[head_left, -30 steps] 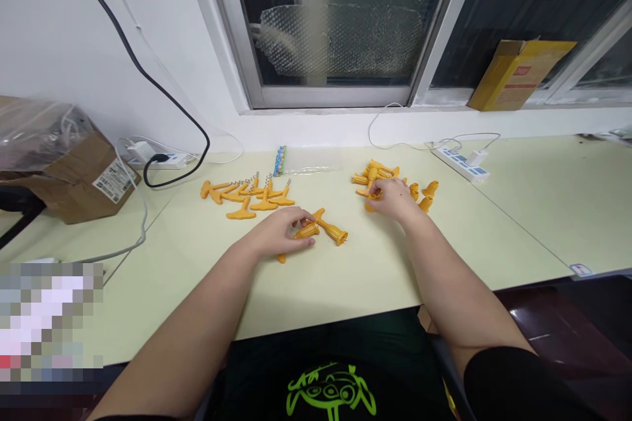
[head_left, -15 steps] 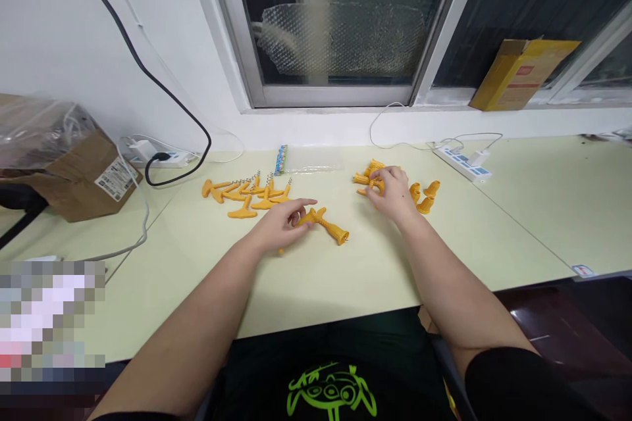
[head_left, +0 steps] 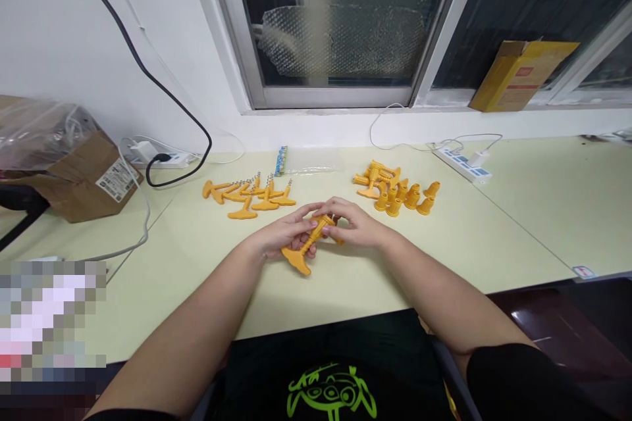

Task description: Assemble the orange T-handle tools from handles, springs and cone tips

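My left hand [head_left: 291, 231] is wrapped around a yellow corkscrew [head_left: 316, 235], whose T-shaped handle points down toward me. The fingers of my right hand [head_left: 353, 223] grip the bell-shaped end of the same corkscrew. Its metal spiral does not show. Another bit of yellow plastic [head_left: 340, 242] peeks out under my right hand, mostly hidden. Left of my hands lie several yellow T-handles [head_left: 243, 212] with bare metal spirals. To the right, several yellow bell-shaped sleeves [head_left: 394, 208] stand beside a small heap of yellow corkscrews [head_left: 376, 174].
A clear plastic bag [head_left: 313, 159] with a coloured header lies near the wall. Power strips [head_left: 461, 163] with cables sit at the back right and back left. A cardboard box [head_left: 93, 177] stands on the left, and a yellow carton [head_left: 523, 75] leans at the window.
My right hand has moved from the heap on the right to the middle, meeting my left hand. The corkscrew is now held between both hands with its handle toward me.
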A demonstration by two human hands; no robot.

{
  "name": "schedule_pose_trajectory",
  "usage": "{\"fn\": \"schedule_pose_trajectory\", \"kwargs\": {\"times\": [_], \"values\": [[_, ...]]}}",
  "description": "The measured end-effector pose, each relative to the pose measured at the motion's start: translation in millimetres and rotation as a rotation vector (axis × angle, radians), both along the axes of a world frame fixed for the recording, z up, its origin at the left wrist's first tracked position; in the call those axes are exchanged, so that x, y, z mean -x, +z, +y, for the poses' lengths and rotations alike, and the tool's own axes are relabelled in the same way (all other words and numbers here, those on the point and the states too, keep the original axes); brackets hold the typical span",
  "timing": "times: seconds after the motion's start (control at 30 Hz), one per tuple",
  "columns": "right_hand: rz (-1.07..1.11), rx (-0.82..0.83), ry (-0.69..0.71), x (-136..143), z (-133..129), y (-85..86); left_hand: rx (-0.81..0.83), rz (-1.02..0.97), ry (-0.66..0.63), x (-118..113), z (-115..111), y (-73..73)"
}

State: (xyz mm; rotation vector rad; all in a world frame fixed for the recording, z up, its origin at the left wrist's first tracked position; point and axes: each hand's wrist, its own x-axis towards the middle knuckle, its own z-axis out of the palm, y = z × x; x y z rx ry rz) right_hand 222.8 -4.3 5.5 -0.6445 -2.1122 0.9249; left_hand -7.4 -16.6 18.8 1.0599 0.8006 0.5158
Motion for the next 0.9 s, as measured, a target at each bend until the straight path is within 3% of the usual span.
{"fn": "schedule_pose_trajectory", "kwargs": {"times": [0.13, 0.23, 0.37, 0.43, 0.53, 0.63, 0.73, 0.9], "values": [[-0.103, 0.149, -0.002, -4.8, 0.0, 2.9, 0.038, 0.050, -0.018, 3.3, 2.7, 1.0], [-0.033, 0.212, -0.176, -11.7, 4.6, 2.3, -0.019, 0.043, 0.098, 8.1, 9.3, -0.5], [0.138, 0.365, -0.415, -18.1, 14.6, -0.4, -0.354, 0.117, 0.341, 12.9, 18.6, -6.5], [0.211, 0.457, -0.466, -19.1, 19.0, -2.2, -0.589, 0.152, 0.368, 13.3, 20.0, -8.4], [0.287, 0.599, -0.449, -18.9, 22.1, -4.6, -0.871, 0.216, 0.302, 10.9, 17.2, -9.0], [0.289, 0.660, -0.369, -17.7, 21.3, -6.2, -0.934, 0.295, 0.324, 6.8, 14.2, -10.5], [0.254, 0.541, -0.324, -16.3, 18.7, -6.8, -0.765, 0.236, 0.399, 4.3, 15.4, -12.7], [0.110, -0.038, -0.282, -12.8, 12.2, -4.6, -0.418, 0.115, 0.473, 7.7, 21.3, -9.2]]}}
